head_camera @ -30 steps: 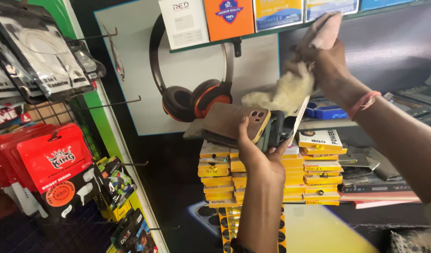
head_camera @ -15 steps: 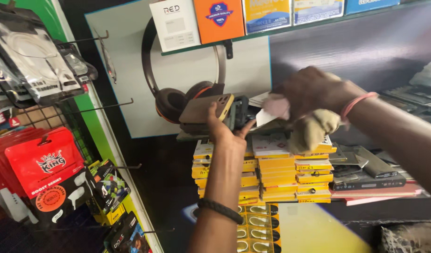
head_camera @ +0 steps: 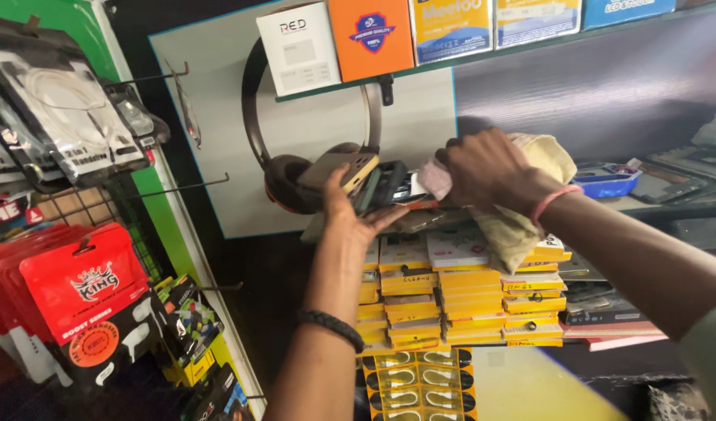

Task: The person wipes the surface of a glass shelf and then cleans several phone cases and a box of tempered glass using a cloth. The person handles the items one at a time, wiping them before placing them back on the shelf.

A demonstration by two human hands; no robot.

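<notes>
**What I can't make out**

My right hand (head_camera: pixel 490 168) covers most of the cloth (head_camera: pixel 522 226) and the near end of the phones (head_camera: pixel 366 179), so their count is unclear to me. The headphone poster (head_camera: pixel 311 117) is partly hidden by boxes (head_camera: pixel 373 35), themselves cropped at the top edge.

Even, fairly bright daylight-like light falls on the pale wall panel (head_camera: pixel 327 148) and the coloured boxes (head_camera: pixel 420 31) along the top shelf, while the lower left corner and the gap under the panel sink into deep shadow. Glossy hanging packets (head_camera: pixel 62 117) at left throw back white glare. The right hand (head_camera: pixel 490 168) casts a soft shadow on the grey wall behind it. The yellow stacked boxes (head_camera: pixel 467 296) stay sharp; the near forearms are slightly soft. Straight edges bow outward near the frame borders, a wide-lens distortion.
</notes>
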